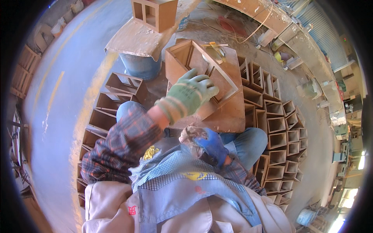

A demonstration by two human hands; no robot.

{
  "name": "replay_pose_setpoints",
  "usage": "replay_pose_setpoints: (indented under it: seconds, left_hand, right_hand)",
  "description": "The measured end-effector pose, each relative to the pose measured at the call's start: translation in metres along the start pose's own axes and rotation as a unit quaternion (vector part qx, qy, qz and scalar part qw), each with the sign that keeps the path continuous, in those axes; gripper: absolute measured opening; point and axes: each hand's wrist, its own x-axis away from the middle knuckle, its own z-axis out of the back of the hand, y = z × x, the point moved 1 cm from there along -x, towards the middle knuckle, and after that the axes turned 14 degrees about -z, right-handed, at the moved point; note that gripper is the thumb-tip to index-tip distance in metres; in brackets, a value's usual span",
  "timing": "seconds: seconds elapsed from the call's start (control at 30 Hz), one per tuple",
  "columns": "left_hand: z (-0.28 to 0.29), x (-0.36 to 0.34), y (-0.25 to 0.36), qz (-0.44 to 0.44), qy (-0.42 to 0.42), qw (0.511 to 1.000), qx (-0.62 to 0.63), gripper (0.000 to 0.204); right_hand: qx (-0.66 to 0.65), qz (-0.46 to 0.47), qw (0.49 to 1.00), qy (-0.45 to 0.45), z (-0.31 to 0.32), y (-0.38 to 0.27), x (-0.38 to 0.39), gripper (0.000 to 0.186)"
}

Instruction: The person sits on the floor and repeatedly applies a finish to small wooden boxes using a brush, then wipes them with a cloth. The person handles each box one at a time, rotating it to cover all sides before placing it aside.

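Note:
In front of me a wooden box frame point(227, 79) sits tilted on a brown work board point(233, 112), its open side and inner ledges showing. My left hand point(190, 93), in a green work glove, grips its near wall, with the fingers lying over the edge; the part under the palm is hidden. Lower down, close to my lap, my right hand point(213, 145) wears a blue glove and is closed around a crumpled, stained rag point(190, 136). A brush-like tool and a small yellowish item point(215, 52) lie at the far side of the board, partly behind the box.
Stacked open wooden boxes point(278, 124) crowd the right side, and more boxes point(107, 103) line the left. Beyond stands a blue bucket point(140, 66) under a stained board point(134, 39), which carries another wooden box point(165, 17). A hose point(252, 39) trails at the back right.

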Motion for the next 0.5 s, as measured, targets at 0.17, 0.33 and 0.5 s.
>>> replay_pose_setpoints:
  seconds: [0.17,0.33,0.5]
  left_hand:
    - [0.005,0.067,0.094,0.321,0.131,0.924,0.163,0.070]
    - [-0.063,0.112,0.111,0.453,0.394,0.471,0.646,0.035]
    - [-0.083,0.111,0.092,0.489,0.418,0.478,0.598,0.035]
  right_hand:
    - [-0.338,0.023,0.931,-0.133,0.001,-0.022,0.022,0.042]
    - [-0.404,-0.013,0.871,-0.279,-0.002,-0.059,0.029,0.043]
    - [-0.043,0.146,0.983,0.105,0.043,-0.078,0.057,0.037]
